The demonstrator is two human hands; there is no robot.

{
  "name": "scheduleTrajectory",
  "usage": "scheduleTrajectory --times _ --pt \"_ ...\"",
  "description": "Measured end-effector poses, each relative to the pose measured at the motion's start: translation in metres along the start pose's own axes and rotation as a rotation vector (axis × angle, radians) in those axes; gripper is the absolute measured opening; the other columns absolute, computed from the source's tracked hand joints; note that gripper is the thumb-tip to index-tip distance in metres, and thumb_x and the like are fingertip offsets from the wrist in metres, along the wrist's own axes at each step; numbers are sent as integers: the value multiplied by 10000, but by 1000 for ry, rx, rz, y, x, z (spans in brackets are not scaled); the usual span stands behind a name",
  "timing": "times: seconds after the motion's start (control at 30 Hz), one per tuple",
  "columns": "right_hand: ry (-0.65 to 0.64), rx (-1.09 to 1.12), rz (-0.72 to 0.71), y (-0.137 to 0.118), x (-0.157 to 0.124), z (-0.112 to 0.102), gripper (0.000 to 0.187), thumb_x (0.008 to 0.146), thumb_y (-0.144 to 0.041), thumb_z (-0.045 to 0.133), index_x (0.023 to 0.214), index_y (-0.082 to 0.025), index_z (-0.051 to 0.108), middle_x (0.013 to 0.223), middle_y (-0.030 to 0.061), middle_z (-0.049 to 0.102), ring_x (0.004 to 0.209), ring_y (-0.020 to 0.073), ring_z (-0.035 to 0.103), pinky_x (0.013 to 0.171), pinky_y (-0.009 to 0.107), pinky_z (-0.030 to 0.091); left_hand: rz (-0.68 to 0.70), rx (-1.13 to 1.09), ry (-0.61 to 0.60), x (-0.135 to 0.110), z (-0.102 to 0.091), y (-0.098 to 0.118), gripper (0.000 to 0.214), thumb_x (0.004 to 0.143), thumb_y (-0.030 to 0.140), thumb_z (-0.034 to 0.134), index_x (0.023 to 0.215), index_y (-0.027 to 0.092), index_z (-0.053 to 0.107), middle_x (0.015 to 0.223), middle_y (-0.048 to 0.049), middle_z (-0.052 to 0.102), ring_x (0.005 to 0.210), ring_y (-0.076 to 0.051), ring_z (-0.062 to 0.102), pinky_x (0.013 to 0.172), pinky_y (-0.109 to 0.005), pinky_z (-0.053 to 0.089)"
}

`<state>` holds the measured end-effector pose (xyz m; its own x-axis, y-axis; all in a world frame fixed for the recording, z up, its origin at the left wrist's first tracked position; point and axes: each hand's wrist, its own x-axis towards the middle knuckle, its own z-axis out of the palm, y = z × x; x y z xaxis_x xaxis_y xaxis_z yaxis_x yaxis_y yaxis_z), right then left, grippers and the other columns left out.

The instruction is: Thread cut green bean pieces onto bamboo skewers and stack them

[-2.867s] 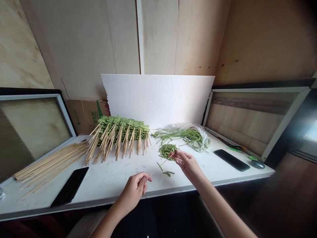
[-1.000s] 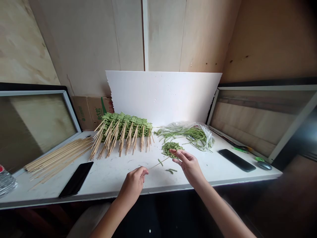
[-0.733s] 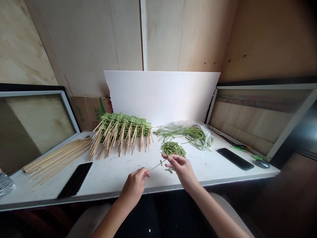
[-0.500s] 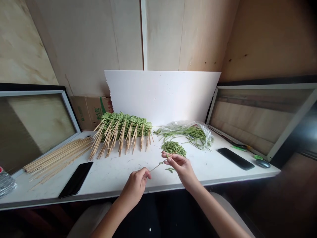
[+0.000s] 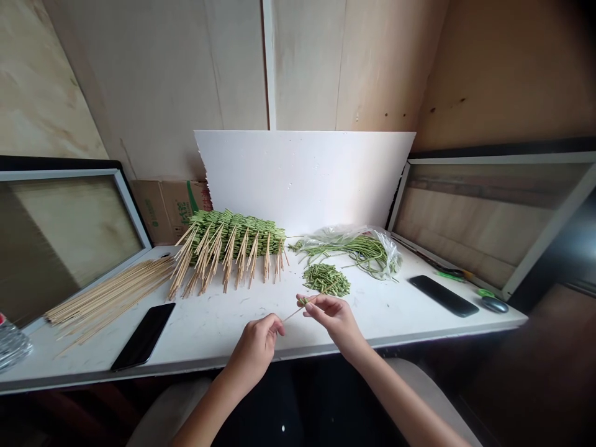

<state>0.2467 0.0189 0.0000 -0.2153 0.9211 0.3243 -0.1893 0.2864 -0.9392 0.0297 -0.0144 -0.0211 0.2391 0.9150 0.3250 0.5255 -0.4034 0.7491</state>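
Observation:
My left hand is closed around one end of a thin wooden skewer, near the table's front edge. At the skewer's other end, my right hand pinches a short piece of green bean between thumb and fingers. The bean piece is on or against the skewer; the fingers partly hide the contact. Just behind my right hand lies a heap of cut bean pieces. A large stack of bean-loaded skewers is farther back, on the left.
Loose bare skewers lie at the left, behind a black phone. Long beans spill from a clear plastic bag at the back right. Another dark phone and a mouse are on the right.
My right hand has slid left and slightly down along the skewer, closer to my left hand. The loose bean pieces that lay beside my right hand no longer show. My left hand has barely moved.

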Motion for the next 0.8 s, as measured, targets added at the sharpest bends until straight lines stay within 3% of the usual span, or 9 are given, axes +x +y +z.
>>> scheduleTrajectory --times 0.17,0.33,0.63,0.8 --pt "62 14 73 4 2 -3 267 744 -459 847 879 -234 805 973 71 777 945 277 717 812 397 588 -6 32 53 2 -2 1 278 989 259 397 821 182 604 573 33 478 521 -126 448 563 -247 356" --pt "71 -7 139 3 4 -6 348 669 -441 893 922 -219 809 1010 85 780 932 270 705 766 384 588 -41 4 52 3 -3 -2 313 1012 297 373 825 185 596 566 37 458 509 -126 435 541 -243 340" --pt "-13 -121 129 8 6 -9 297 764 -486 814 843 -203 768 867 34 747 748 187 662 685 315 546 -44 57 23 4 0 -1 306 1006 292 386 826 186 610 620 1 546 543 -145 473 559 -251 350" --pt "-110 -407 58 4 12 -34 321 855 -511 713 1005 -241 797 1045 71 767 854 236 685 735 353 551 -55 86 42 5 -2 -5 274 987 244 377 846 190 606 606 10 525 533 -149 470 564 -253 342"
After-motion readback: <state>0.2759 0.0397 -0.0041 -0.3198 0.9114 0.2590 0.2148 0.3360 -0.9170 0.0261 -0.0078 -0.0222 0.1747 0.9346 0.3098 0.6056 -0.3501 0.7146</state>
